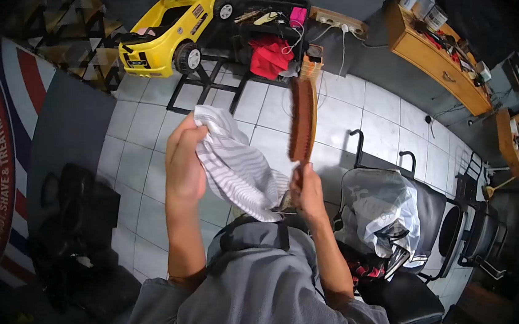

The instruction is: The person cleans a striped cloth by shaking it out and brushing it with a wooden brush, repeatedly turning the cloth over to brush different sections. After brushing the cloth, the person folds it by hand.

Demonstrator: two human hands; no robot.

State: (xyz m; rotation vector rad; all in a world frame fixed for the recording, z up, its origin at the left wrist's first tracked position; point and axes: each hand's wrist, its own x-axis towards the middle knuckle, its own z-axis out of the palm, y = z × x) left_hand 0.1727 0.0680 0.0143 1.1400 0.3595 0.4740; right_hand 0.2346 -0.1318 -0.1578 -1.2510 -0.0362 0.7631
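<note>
My left hand (185, 162) pinches the upper corner of a white cloth with grey stripes (237, 166), which hangs down in folds towards my right. In my right hand (308, 194) is a brush (303, 119) with a wooden back and brown bristles, held upright by its handle. Its bristles face left, towards the cloth. The lower right end of the cloth comes close to my right fingers. Both hands are raised in front of my grey shirt, over the tiled floor.
A yellow toy car (175, 28) stands ahead on the left, by a black metal frame (207, 86). Black shelving with a red cloth (270, 58) is beyond. To my right, a clear plastic bag (381, 213) lies on a black seat. A wooden drawer unit (438, 60) hangs at the far right.
</note>
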